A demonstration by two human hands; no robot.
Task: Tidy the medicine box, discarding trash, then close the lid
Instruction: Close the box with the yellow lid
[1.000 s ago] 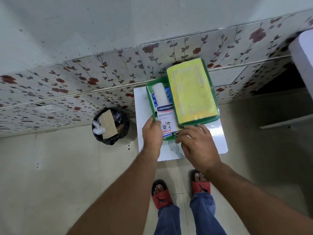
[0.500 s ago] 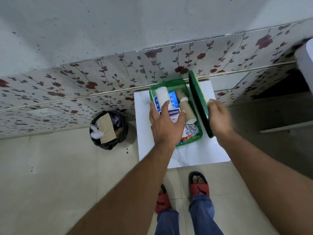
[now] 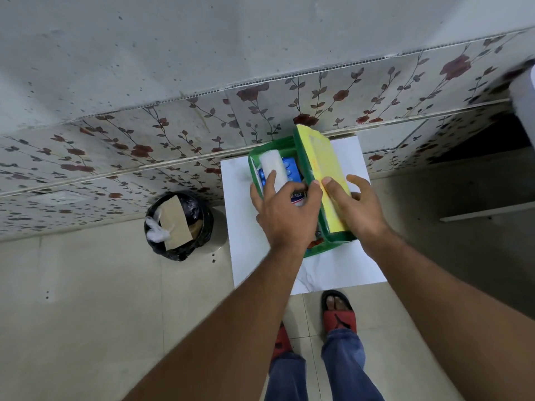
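Both forearms bare, extended forward. Left grip (image 3: 285, 215) palm down, fingers spread and straight. Right grip (image 3: 359, 209) pinches the lid (image 3: 321, 163): thumb on its face, fingers behind.

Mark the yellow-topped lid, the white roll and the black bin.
yellow-topped green plastic lid (image 3: 321, 163), head view, yellow face.
white gauze roll (image 3: 272, 166), head view, upper end.
black bag-lined bin (image 3: 203, 227), head view, right rim.

We note a wall (image 3: 173, 53) in two zones. The upper zone is plain grey-white with dark specks. The lower zone is a tile band (image 3: 347, 91) printed with red flowers on vines. The floor (image 3: 72, 314) is laid in large beige tiles. A white marbled surface (image 3: 333, 273) stands at the wall's foot. At right, a dark recess (image 3: 477, 146) lies above a pale ledge (image 3: 486, 211). Light is even.
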